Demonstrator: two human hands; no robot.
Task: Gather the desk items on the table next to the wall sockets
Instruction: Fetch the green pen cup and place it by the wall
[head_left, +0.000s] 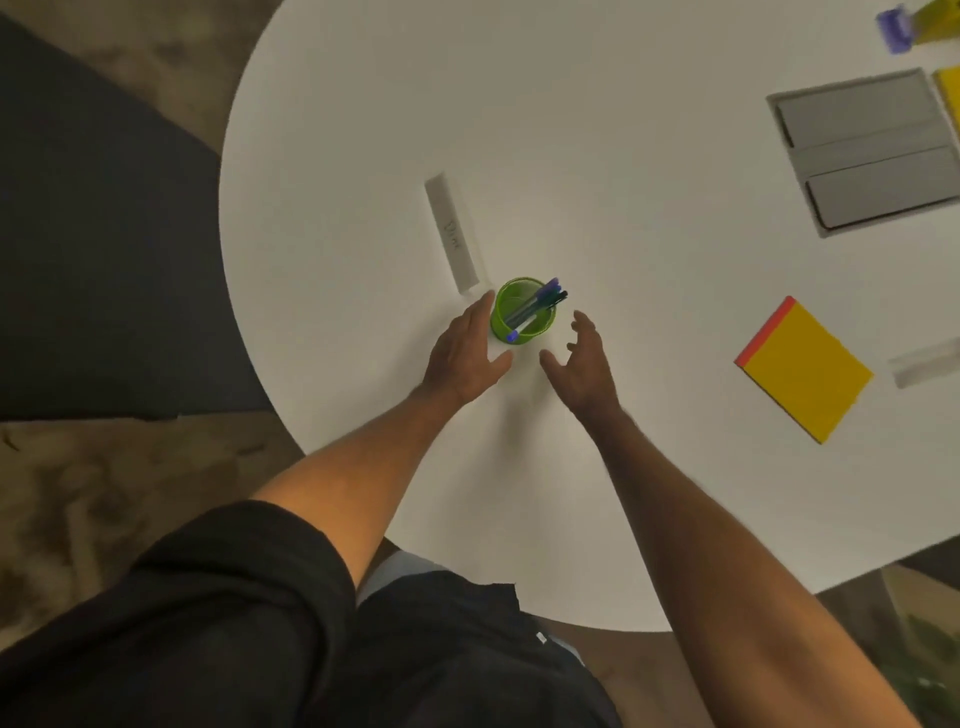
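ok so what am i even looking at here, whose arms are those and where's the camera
There is no robot here: these are a person's two bare arms. The single picture comes from a camera worn on their head, looking down at a round white table.

The left hand rests against a green pen cup holding a few pens. The right hand is open beside the cup, not touching it. Neither hand holds anything yet.

Also on the table: a white name strip behind the cup, a yellow notepad to the right, and a grey socket panel set into the top. Blurred items sit at the far right edge.
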